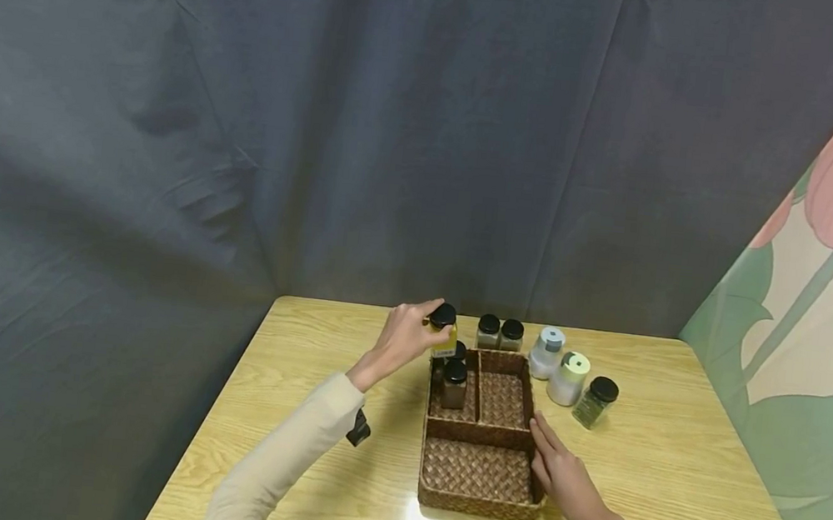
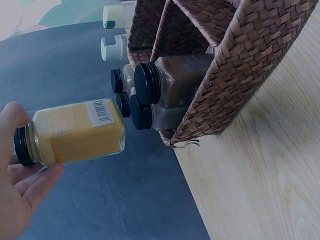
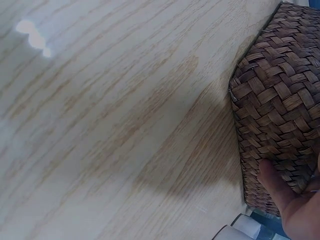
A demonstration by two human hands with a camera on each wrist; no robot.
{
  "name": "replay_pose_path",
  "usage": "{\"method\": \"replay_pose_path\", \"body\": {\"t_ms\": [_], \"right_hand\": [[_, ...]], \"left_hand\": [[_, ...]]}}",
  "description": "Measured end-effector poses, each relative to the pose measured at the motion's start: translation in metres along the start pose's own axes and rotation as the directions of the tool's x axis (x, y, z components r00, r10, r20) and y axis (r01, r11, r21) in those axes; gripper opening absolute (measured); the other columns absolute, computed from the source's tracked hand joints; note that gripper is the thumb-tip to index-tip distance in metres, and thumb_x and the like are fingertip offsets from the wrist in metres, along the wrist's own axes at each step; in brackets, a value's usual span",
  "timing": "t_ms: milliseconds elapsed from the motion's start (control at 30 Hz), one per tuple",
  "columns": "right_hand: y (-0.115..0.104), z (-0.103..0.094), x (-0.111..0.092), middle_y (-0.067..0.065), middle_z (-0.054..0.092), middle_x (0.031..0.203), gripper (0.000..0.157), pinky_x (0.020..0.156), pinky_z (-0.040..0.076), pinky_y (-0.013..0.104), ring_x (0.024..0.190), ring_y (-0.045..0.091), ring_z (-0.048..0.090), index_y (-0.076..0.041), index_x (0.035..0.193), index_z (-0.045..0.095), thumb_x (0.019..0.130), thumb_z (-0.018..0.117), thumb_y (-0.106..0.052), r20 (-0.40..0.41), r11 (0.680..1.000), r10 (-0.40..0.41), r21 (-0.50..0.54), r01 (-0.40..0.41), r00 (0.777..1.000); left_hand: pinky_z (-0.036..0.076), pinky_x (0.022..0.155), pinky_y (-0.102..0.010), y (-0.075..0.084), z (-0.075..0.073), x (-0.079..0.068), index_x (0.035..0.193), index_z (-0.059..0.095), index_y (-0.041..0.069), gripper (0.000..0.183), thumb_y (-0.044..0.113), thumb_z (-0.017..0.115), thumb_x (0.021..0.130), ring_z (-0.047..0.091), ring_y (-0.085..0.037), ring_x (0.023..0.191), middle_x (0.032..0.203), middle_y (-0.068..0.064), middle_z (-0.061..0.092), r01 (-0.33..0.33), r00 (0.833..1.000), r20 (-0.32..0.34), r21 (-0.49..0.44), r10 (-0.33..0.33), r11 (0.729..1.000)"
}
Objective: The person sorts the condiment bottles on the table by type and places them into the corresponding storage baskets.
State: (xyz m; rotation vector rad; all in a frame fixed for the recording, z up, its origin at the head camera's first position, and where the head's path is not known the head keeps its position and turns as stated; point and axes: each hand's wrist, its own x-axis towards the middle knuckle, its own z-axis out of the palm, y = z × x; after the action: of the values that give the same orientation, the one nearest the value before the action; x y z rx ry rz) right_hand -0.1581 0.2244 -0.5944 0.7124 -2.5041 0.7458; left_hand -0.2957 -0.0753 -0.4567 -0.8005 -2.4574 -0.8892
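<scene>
My left hand (image 1: 403, 336) holds a glass jar of yellow powder (image 2: 82, 131) by its black lid, with the jar above the back left corner of a brown woven basket (image 1: 479, 505). Two dark-lidded jars stand in the basket's back left compartment; the front one (image 1: 454, 385) holds brown powder. The back right and front compartments show bare weave. On the basket's right side rests my right hand (image 1: 575, 486), its fingers stretched along the wall. The right wrist view shows the thumb (image 3: 275, 186) against the outer weave; the other fingers are mostly out of frame.
Behind the basket stand two black-lidded jars (image 1: 488, 331). To its right are a white-capped container (image 1: 546, 352), a pale green-capped one (image 1: 569, 378) and a jar of green contents (image 1: 594, 402). A small black object (image 1: 358, 428) shows beside the left sleeve. A dark curtain (image 1: 429, 127) hangs behind the table.
</scene>
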Motion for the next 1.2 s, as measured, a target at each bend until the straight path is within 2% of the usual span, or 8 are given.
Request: {"method": "replay_pose_path", "body": {"t_ms": [133,200,400,667,900,1033,1200], "right_hand": [[0.001,0.0,0.0,0.034,0.048,0.138,0.053,0.037,0.028,0.014,0.046,-0.01,0.024,0.017,0.131,0.054,0.079,0.068,0.016,0.006,1.0,0.004,0.007,-0.004,1.0],[0.001,0.0,-0.001,0.034,0.048,0.138,0.054,0.037,0.028,0.014,0.046,-0.01,0.024,0.017,0.131,0.053,0.079,0.068,0.016,0.007,1.0,0.004,0.014,-0.004,1.0],[0.002,0.001,-0.001,0.034,0.048,0.138,0.053,0.037,0.027,0.013,0.046,-0.01,0.023,0.017,0.131,0.054,0.079,0.068,0.016,-0.001,1.0,-0.001,0.003,0.001,1.0],[0.002,0.001,-0.001,0.034,0.047,0.138,0.055,0.037,0.027,0.014,0.046,-0.01,0.022,0.017,0.132,0.053,0.079,0.069,0.017,0.015,1.0,0.011,0.007,-0.012,1.0],[0.001,0.001,0.0,0.034,0.047,0.138,0.054,0.037,0.027,0.014,0.047,-0.01,0.023,0.017,0.131,0.054,0.079,0.068,0.016,0.003,1.0,0.009,-0.002,-0.009,1.0],[0.0,0.0,0.0,0.034,0.047,0.138,0.055,0.038,0.027,0.014,0.047,-0.009,0.023,0.017,0.131,0.053,0.078,0.068,0.016,0.002,1.0,0.009,-0.002,-0.009,1.0],[0.001,0.0,0.0,0.035,0.048,0.137,0.055,0.038,0.026,0.014,0.047,-0.009,0.022,0.018,0.13,0.054,0.077,0.068,0.017,-0.004,1.0,0.0,-0.004,0.0,1.0]], "left_hand": [[0.019,0.035,-0.015,0.003,-0.001,-0.003,0.131,0.063,-0.002,0.048,0.02,0.071,0.089,0.016,0.001,0.034,0.046,0.005,0.043,-0.003,1.0,0.017,-0.009,0.003,1.0],[0.02,0.035,-0.015,0.003,0.0,-0.004,0.13,0.063,-0.002,0.048,0.02,0.072,0.089,0.015,0.002,0.034,0.046,0.007,0.041,-0.016,1.0,0.018,-0.012,0.016,1.0],[0.02,0.035,-0.015,0.004,0.0,-0.007,0.129,0.064,-0.003,0.048,0.019,0.073,0.088,0.014,0.004,0.035,0.048,0.006,0.044,-0.057,0.998,0.015,-0.022,0.057,0.998],[0.021,0.036,-0.015,0.007,-0.002,-0.011,0.129,0.064,-0.003,0.048,0.019,0.074,0.088,0.014,0.005,0.036,0.051,0.003,0.05,-0.077,0.997,0.022,-0.046,0.078,0.996],[0.022,0.034,-0.014,0.007,-0.001,-0.015,0.13,0.063,-0.002,0.048,0.02,0.073,0.089,0.02,0.004,0.032,0.042,0.008,0.04,-0.101,0.994,0.039,-0.051,0.103,0.994],[0.024,0.034,-0.015,0.009,-0.001,-0.018,0.13,0.063,-0.002,0.047,0.02,0.072,0.09,0.023,0.002,0.031,0.045,0.008,0.041,-0.12,0.991,0.052,-0.078,0.124,0.99],[0.025,0.033,-0.015,0.01,-0.002,-0.021,0.131,0.063,-0.001,0.048,0.022,0.072,0.09,0.023,0.002,0.03,0.044,0.008,0.042,-0.109,0.989,0.086,-0.095,0.117,0.99]]}}
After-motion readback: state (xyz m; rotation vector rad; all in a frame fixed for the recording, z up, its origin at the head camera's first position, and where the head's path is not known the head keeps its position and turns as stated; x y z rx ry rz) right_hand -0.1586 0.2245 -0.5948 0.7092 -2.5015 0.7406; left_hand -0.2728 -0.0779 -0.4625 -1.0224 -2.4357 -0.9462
